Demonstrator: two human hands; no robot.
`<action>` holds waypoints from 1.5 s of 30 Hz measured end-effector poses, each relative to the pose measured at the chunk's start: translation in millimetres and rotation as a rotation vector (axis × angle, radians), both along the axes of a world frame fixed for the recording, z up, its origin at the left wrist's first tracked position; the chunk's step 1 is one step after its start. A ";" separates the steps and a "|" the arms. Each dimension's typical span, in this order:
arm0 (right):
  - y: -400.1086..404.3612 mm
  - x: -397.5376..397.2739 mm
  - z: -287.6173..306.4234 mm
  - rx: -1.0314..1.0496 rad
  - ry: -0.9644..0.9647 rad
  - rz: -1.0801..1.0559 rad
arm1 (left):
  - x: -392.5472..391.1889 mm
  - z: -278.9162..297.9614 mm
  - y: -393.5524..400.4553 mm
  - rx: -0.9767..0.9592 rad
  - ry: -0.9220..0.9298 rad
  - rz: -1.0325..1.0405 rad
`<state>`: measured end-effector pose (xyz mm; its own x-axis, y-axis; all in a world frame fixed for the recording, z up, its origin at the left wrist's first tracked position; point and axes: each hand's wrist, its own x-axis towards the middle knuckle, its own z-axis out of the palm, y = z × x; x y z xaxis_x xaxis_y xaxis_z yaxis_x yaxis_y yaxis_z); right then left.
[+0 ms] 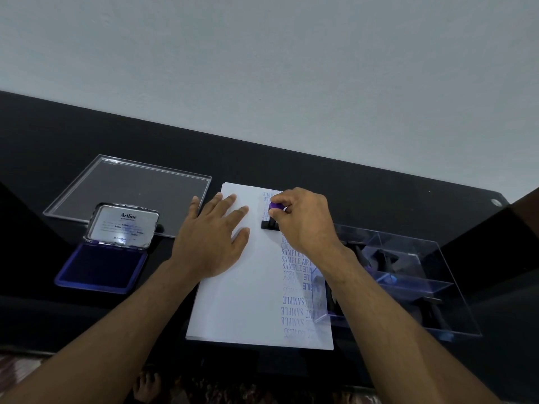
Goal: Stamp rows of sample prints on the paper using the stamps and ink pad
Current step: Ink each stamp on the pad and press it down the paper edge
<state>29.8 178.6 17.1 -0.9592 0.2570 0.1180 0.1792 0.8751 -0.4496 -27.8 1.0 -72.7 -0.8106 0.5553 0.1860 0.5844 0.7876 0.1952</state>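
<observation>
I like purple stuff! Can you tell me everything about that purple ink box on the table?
The ink pad is a flat rectangular case with rounded corners, lying on the dark table left of the paper. It is open: the base holds a deep blue-purple inked surface framed by a lighter purple rim. Its hinged lid stands tilted up at the far edge, showing a shiny silvery inside printed with "Artline" and small, unreadable text. Neither hand touches it.

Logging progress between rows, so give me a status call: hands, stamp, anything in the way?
Left hand flat on the paper. Right hand grips the stamp, base down on the sheet. Stamp box overlaps the paper's right edge; nothing blocks the stamp.
</observation>
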 end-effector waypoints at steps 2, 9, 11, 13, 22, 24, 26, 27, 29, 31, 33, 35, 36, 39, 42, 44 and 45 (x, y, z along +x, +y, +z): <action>-0.2 0.4 -0.4 -0.002 0.001 0.000 | 0.1 -0.4 -0.4 -0.002 0.007 0.000; -0.2 0.8 -1.6 -0.011 0.037 0.002 | 0.3 -1.7 -0.4 -0.005 0.018 0.004; 0.1 1.4 -2.1 -0.013 0.043 0.005 | 0.2 -1.8 -0.8 -0.008 0.019 0.004; 3.6 4.1 -2.1 -0.058 0.112 -0.007 | 0.4 -1.4 -1.3 -0.002 0.018 0.003; 32.0 18.6 0.3 -0.648 0.418 -0.369 | 0.8 -1.6 -1.7 0.007 0.007 0.006; 32.3 18.8 0.6 -0.676 0.418 -0.374 | 1.2 -1.4 -1.7 0.010 0.010 0.008; 31.0 19.0 1.1 -0.689 0.414 -0.379 | 1.5 -1.5 -1.7 0.010 0.014 0.008; 30.7 18.9 0.8 -0.701 0.412 -0.382 | 1.5 -1.2 -1.7 0.013 0.012 0.007; 31.1 18.8 0.5 -0.723 0.404 -0.389 | 1.3 -1.0 -1.9 0.013 0.007 0.009; 32.2 18.9 0.5 -0.740 0.398 -0.393 | 1.1 -1.3 -2.0 0.012 0.006 0.010; 33.0 18.9 0.5 -0.743 0.399 -0.394 | 1.7 -0.8 -1.8 0.018 0.010 0.010; 32.7 19.1 0.1 -0.738 0.400 -0.396 | 2.2 -0.5 -2.0 0.019 0.008 0.011; 32.5 19.2 -0.2 -0.738 0.402 -0.394 | 2.2 -0.4 -2.1 0.016 0.007 0.011; 32.9 19.3 -0.7 -0.736 0.404 -0.392 | 1.6 -0.3 -2.1 0.006 0.004 0.007; 33.7 19.2 -1.1 -0.731 0.405 -0.388 | 1.0 -0.6 -2.3 0.004 -0.002 0.008; 33.9 19.3 -1.2 -0.732 0.406 -0.387 | 1.5 0.1 -2.3 0.009 -0.003 0.008; 34.0 19.3 -1.2 -0.733 0.404 -0.386 | 1.7 0.6 -2.2 0.012 -0.004 0.008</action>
